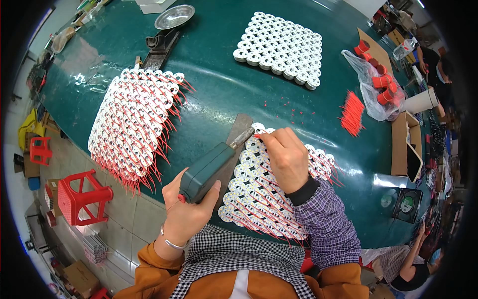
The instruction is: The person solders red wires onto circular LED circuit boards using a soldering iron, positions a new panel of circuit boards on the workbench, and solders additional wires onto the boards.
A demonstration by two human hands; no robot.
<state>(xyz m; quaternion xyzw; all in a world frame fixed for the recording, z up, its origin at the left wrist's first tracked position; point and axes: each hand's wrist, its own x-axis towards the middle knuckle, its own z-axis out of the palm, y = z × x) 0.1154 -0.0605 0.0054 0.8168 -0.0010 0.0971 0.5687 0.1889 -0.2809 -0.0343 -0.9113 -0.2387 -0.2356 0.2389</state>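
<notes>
Left hand (186, 209) is wrapped tight round a green tool (206, 172), its metal tip (242, 135) aimed at the near batch of white coils (259, 199) on the table (224, 94). Right hand (286, 157) rests on that batch, fingers (266, 139) pinched on a red wire end just beside the tip. Left of it lies another coil batch with red wires (132, 124), and farther back a plain white batch (279, 47). Loose red sleeves (352, 113) and a bag of red spools (376, 84) sit to the right.
</notes>
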